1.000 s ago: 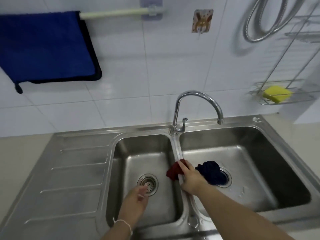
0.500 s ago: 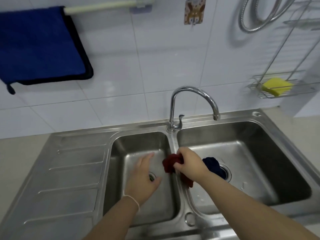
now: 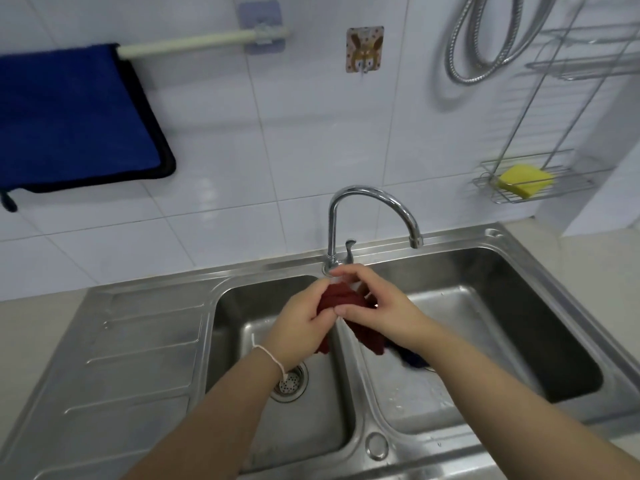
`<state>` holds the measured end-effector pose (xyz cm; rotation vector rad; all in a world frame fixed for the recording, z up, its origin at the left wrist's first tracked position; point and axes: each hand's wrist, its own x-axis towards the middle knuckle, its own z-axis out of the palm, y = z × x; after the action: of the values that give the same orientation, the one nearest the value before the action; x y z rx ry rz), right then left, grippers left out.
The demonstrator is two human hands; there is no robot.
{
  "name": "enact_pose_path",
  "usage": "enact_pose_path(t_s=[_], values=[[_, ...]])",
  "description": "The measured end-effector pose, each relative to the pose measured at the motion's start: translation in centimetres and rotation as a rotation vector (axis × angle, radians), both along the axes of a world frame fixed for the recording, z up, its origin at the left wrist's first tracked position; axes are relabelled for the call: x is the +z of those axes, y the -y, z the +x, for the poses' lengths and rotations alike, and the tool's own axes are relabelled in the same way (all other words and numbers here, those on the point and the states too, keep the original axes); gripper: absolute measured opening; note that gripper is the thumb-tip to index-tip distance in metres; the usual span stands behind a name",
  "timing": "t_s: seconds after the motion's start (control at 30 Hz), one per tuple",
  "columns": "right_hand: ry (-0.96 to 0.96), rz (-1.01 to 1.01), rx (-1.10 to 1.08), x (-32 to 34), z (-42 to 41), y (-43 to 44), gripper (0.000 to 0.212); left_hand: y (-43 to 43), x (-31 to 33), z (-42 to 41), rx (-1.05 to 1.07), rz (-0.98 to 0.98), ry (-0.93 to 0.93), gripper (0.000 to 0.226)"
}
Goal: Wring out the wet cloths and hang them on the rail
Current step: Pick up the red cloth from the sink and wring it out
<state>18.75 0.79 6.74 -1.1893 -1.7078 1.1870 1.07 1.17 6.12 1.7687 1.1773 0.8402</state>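
Note:
Both hands hold a dark red cloth (image 3: pixel 341 298) bunched above the divider of the double sink (image 3: pixel 349 382). My left hand (image 3: pixel 300 325) grips its left part and my right hand (image 3: pixel 375 306) grips its right part, with an end hanging down below my right wrist. A dark blue cloth (image 3: pixel 412 360) lies in the right basin, mostly hidden under my right forearm. The white rail (image 3: pixel 194 43) runs along the wall at the upper left. A blue cloth with black edging (image 3: pixel 69 116) hangs over its left part.
The chrome tap (image 3: pixel 367 216) arches just behind my hands, spout over the right basin. A ribbed draining board (image 3: pixel 121 358) lies to the left. A wire rack with a yellow sponge (image 3: pixel 524 180) and a shower hose (image 3: pixel 485 39) hang at the right.
My right hand lifted the red cloth off the sink divider. My left hand came up from the left basin and took hold of it too. Both hands now sit higher, near the tap base.

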Motion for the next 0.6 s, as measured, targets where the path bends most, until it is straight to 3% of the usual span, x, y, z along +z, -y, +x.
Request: enact_pose_path(t_s=[0.2,0.27,0.4,0.47,0.53,0.6], values=[[-0.245,-0.145,0.034,-0.1,-2.3,1.2,0.081,-0.6,4.1,0.7,0.116,0.002,0.301,0.034],[-0.374,-0.169,-0.016,-0.5,-4.5,0.9,0.073,-0.5,5.2,1.5,0.131,-0.008,0.364,0.032],[-0.449,-0.193,-0.172,-0.1,-6.7,-0.1,0.032,-0.7,5.6,-0.6,0.02,-0.088,0.405,0.036],[-0.433,-0.099,-0.174,0.7,-6.3,-1.2,0.021,-1.2,5.5,-2.8,0.014,-0.029,0.354,0.044],[-0.335,0.094,-0.13,2.7,-6.0,-2.3,0.019,-1.5,6.0,-4.8,0.144,0.067,0.36,0.04],[-0.192,0.286,-0.072,5.1,-5.9,-3.6,0.018,-1.9,7.1,-6.4,0.276,0.002,0.512,0.045]])
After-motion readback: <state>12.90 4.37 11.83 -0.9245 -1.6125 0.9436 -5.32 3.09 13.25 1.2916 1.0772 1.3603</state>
